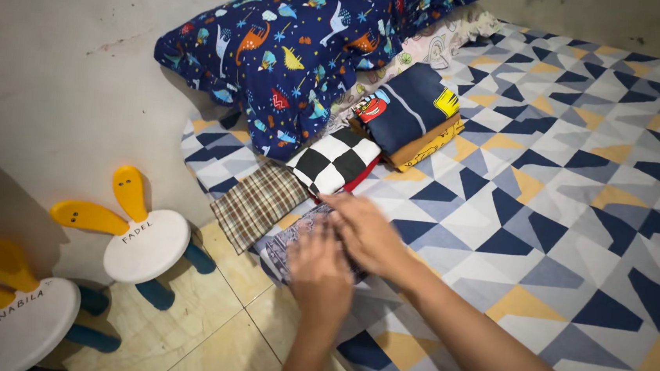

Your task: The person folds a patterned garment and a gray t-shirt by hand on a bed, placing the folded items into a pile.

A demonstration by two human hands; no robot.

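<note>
A mattress with a triangle-patterned sheet fills most of the view, a dinosaur-print pillow at its head. Along its edge lie finished folded clothes: a navy stack, a checkered piece, a plaid piece. Both hands press flat, fingers spread, on a small grey patterned garment at the mattress corner: left hand, right hand. This fold looks nearly done.

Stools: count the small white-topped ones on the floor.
2. One stool stands on the tiles beside the mattress edge; the other stool sits at the lower left corner, partly cut off.
</note>
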